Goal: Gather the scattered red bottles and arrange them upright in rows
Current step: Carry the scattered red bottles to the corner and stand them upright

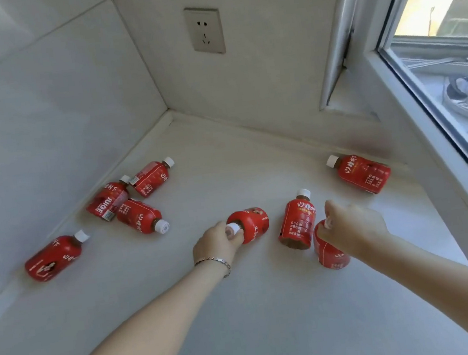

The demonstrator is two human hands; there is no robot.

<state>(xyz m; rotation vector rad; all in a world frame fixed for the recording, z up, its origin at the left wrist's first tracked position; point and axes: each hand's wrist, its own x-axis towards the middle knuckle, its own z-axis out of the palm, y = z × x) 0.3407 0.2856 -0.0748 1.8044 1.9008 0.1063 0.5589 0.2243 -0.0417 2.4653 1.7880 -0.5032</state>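
Several red bottles with white caps lie scattered on a white counter (243,309). My left hand (217,244) grips the cap end of a bottle (251,223) that lies pointing toward me. My right hand (351,229) holds the top of another bottle (328,251), which is partly hidden beneath it. Between the two hands lies a bottle (297,222) on its side. One bottle (363,173) rests near the window. A cluster of three bottles (131,200) lies by the left wall, and one more bottle (54,257) lies at the far left.
Tiled walls meet in a corner behind the counter, with a wall socket (205,30) on the back wall. A window frame (413,114) and its sill border the counter on the right.
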